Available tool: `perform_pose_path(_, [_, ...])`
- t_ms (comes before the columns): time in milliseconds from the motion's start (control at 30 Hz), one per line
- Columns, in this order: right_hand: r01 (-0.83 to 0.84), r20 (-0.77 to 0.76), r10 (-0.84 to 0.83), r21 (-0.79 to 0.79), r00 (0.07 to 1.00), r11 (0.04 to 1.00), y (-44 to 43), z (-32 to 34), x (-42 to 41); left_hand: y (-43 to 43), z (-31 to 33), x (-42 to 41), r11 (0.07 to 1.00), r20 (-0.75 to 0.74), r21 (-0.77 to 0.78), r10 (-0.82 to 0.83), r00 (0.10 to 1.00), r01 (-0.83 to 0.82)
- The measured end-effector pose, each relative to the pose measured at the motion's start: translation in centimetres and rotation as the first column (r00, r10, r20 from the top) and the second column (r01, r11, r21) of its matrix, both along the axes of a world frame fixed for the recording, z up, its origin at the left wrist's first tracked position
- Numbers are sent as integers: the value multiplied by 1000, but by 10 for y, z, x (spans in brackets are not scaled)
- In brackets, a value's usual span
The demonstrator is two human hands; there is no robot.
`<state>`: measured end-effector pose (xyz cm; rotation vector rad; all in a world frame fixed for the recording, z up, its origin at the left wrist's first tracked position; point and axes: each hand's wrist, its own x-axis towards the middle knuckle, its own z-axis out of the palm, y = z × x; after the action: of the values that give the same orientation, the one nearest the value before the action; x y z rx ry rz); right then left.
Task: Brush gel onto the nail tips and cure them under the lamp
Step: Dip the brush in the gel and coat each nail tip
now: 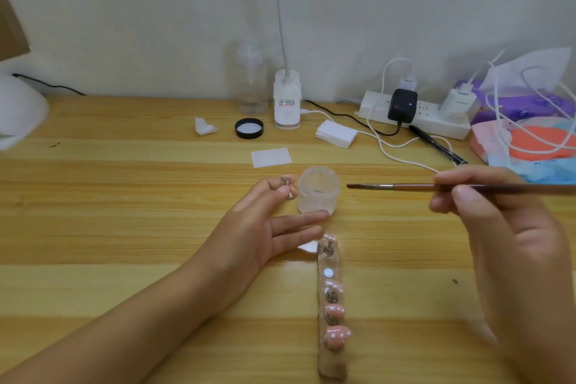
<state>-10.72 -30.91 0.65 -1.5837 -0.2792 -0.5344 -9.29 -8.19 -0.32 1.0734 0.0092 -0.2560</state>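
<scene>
So, the table (124,227): white lamp (18,112) sat way off at its far left edge. Left hand (265,227) and right hand (486,212) were both mid-table. The strip (332,365) of pink nail tips (338,335) ran toward the near edge. The jar (318,193) sat between the hands. The right grip was pinched round the brush (405,186), which lay level with its bristles pointing left, just short of the jar. The left grip pinched a tiny metal stand (288,188) just left of the jar, other fingers straight. Looked to me like a dip was next.
</scene>
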Motion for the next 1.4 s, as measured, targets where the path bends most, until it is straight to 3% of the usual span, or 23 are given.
perform_pose_path(133, [4, -129, 25, 219, 991, 976, -4, 3, 6, -2, -4, -3, 977, 88, 150, 143, 986, -155])
perform_pose_path(267, [7, -189, 62, 344, 980, 939, -1, 5, 7, -2, -2, -6, 983, 131, 172, 38, 991, -60])
perform_pose_path(433, [-24, -219, 118, 387, 969, 922, 2, 3, 5, 0, -4, -4, 975, 132, 223, -46, 990, 16])
perform_pose_path(567, [-93, -195, 178, 381, 964, 920, 2, 3, 5, -1, -4, -8, 963, 220, 266, -114, 969, 53])
perform_pose_path(1067, [-152, -194, 210, 278, 958, 948, 7, 4, -1, -4, 1, -10, 945, 251, 320, -148, 957, 62])
perform_pose_path(1400, [-124, -93, 131, 83, 987, 989, 4, 5, -2, -4, 2, -12, 946, 248, 318, -146, 958, 62])
